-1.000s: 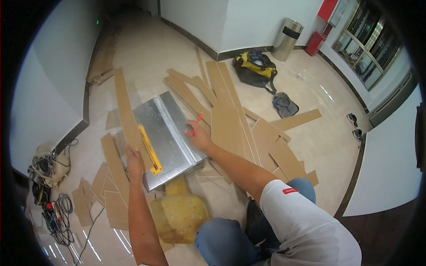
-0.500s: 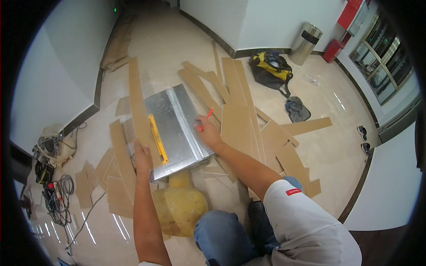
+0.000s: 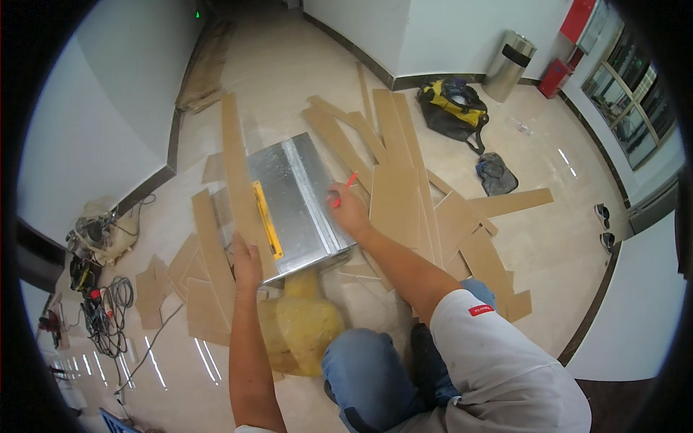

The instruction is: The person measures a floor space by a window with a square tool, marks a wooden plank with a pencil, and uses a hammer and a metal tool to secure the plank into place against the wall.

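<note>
A silver metal table saw (image 3: 283,173) with a long yellow insert (image 3: 268,220) stands in front of me on a bulky yellow base (image 3: 299,335). Along its left side lies a long, narrow tan board (image 3: 237,155), reaching past the far edge. My left hand (image 3: 247,263) grips the near end of this board, thumb on top; its fingertips are hidden beneath. Over the saw's right edge, beside the silver fence (image 3: 307,184), my right hand (image 3: 346,208) is closed around a thin red pencil (image 3: 351,179), which points up and away.
Tan board offcuts (image 3: 393,206) lie on the tiled floor to both sides. Tangled cables (image 3: 108,317) and tools are at the left. A yellow-black tool bag (image 3: 455,108), a grey pouch (image 3: 497,175) and a metal bin (image 3: 509,65) stand at the far right.
The whole view has shifted, so the scene sits further right. My left hand and the tan board have come slightly toward me over the saw. The right hand keeps the pencil.
</note>
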A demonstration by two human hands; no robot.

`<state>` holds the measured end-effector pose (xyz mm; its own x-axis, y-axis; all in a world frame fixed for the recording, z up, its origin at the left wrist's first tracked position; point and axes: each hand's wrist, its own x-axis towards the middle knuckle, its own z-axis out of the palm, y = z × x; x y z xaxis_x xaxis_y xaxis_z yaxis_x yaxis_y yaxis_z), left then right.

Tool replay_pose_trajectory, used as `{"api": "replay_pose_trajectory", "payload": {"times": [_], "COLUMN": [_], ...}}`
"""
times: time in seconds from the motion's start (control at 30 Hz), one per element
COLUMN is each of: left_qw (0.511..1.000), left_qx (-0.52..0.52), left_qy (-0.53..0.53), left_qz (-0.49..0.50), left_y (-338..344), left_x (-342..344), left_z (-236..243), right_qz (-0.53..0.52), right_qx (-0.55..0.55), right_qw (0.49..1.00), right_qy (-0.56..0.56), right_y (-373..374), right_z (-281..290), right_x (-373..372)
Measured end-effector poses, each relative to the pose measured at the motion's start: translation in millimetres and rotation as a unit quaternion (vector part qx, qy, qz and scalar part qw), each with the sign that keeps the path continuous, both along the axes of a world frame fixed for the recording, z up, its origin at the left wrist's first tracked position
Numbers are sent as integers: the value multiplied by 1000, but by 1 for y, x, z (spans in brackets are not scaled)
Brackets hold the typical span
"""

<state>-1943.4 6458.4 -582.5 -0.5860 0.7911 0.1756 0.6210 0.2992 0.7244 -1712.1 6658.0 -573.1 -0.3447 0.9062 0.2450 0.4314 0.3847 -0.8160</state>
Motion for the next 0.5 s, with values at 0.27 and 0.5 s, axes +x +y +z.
{"api": "replay_pose_trajectory", "payload": {"times": [0.27, 0.5], "left_qw": [1000, 1000], "left_qx": [10, 7], "left_qy": [26, 19], "left_qz": [-8, -11], "left_y": [-12, -25], "left_x": [12, 23], "left_z": [3, 13], "right_qz": [-14, -74], "right_qx": [36, -78], "right_qw": [999, 986], "right_qy": [4, 129], "right_y": [-19, -104], "right_z": [0, 13], "right_x": [17, 32]}}
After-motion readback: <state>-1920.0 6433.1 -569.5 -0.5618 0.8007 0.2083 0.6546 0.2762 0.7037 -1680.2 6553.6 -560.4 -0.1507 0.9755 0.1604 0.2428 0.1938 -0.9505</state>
